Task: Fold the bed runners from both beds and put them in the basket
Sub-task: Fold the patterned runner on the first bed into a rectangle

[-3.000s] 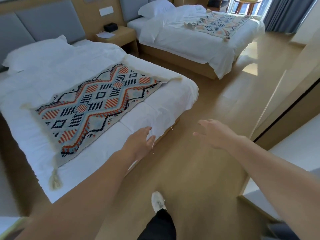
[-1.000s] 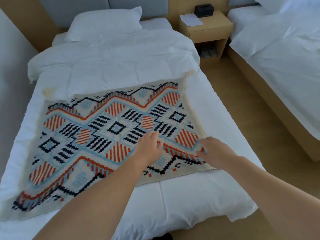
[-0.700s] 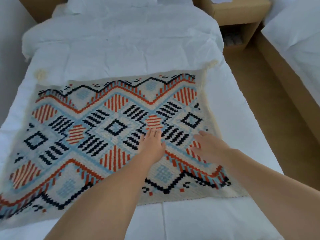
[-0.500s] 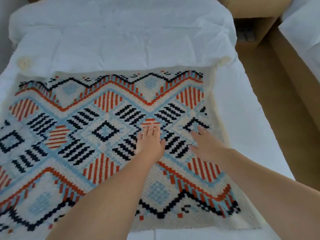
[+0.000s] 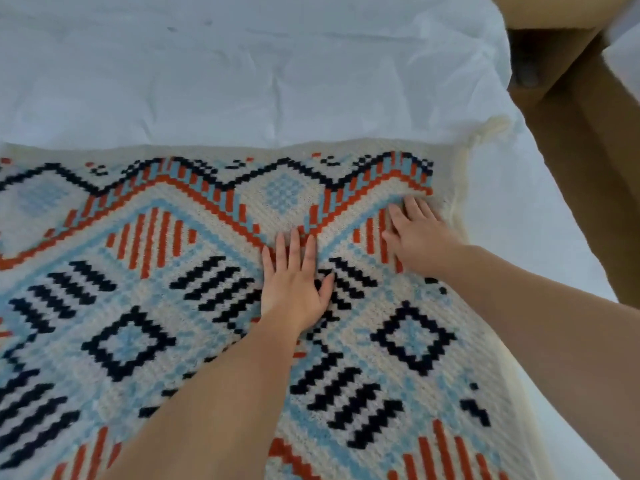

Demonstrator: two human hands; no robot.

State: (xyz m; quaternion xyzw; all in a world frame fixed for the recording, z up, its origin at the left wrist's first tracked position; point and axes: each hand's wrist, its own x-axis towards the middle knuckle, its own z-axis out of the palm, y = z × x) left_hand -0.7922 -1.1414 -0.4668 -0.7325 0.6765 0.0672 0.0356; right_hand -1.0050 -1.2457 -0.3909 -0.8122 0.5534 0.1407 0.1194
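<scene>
cream bed runner (image 5: 214, 306), orange, navy, pale-blue diamonds, lies spread; left hand (image 5: 294, 282) and right hand (image 5: 419, 237) press flat, released.

one runner (image 5: 214, 306), two hands (image 5: 294, 282)

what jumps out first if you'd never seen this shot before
The patterned bed runner in orange, navy and pale blue fills most of the view, lying flat on the white bedding. Pressed flat on it are the left hand, near centre, and the right hand, close to its far right corner.
</scene>
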